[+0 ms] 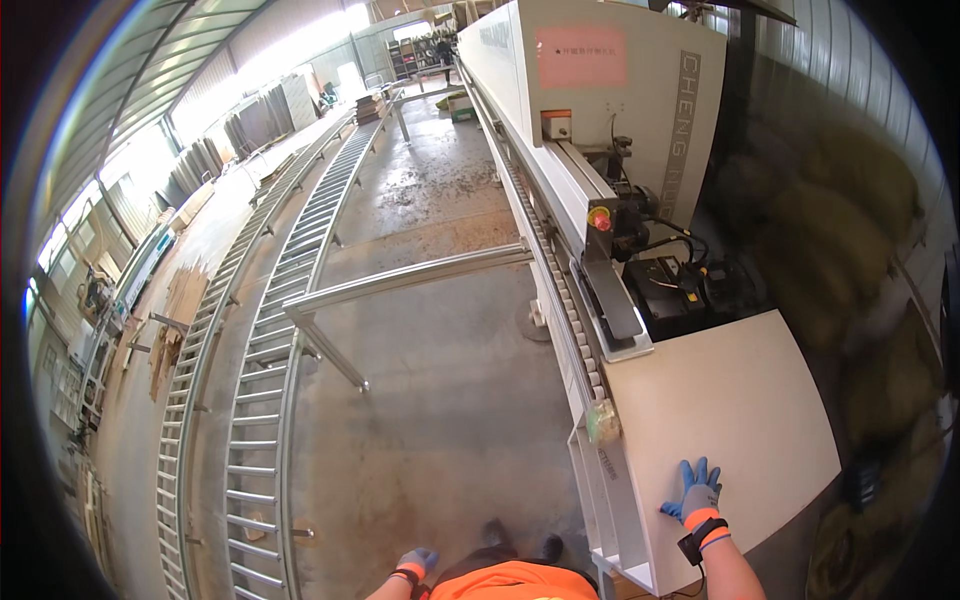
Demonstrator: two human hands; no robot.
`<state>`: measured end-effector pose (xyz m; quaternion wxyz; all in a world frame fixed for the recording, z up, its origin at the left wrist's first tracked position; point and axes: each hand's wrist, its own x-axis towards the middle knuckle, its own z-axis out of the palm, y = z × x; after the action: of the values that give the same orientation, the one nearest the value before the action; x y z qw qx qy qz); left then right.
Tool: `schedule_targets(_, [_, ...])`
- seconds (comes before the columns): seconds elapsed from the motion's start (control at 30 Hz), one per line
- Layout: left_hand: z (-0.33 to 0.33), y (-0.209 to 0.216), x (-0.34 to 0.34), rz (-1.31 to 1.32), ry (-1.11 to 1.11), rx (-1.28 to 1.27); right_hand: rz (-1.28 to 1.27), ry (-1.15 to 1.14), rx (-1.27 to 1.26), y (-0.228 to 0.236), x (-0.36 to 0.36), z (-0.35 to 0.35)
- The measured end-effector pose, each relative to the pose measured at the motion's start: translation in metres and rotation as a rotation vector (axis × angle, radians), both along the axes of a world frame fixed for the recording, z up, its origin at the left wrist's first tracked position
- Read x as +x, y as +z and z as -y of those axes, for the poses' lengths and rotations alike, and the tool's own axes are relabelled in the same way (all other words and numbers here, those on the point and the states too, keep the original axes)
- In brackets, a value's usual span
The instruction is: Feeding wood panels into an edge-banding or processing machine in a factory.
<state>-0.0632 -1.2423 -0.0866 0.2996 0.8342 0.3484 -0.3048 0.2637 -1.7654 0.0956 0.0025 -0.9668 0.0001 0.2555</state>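
My right hand (695, 495), in a grey and blue glove with an orange cuff, lies with fingers spread on a white flat top (730, 400) at the near end of a long white machine (620, 90). Nothing is in it. A dark device is strapped to that wrist. At my left side, my left hand (420, 560), gloved alike, hangs low over the floor with its fingers curled in; I see nothing in it. A red button (599, 218) sits on the machine beyond the white top, above a dark flat pad (610, 300).
Along the machine's left edge runs a narrow roller track (565, 310). A metal crossbar (420, 275) on a leg joins it to a long roller conveyor (265, 410) on my left. Stacked boards (369, 108) rest far down the conveyor. Large sacks (840, 220) stand at right.
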Motion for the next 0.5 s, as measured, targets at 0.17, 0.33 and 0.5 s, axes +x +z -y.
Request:
schedule_targets(0.17, [-0.014,-0.013,0.012,0.01,-0.004,-0.018,0.032,-0.061,-0.008,-0.003,-0.003,-0.002])
schedule_targets(0.33, [-0.025,-0.031,0.039,0.043,-0.033,-0.065,0.006,-0.109,-0.029,-0.004,-0.002,-0.007])
schedule_targets(0.5, [-0.042,-0.035,0.065,0.055,-0.106,-0.099,0.004,-0.109,-0.023,-0.013,-0.003,-0.003])
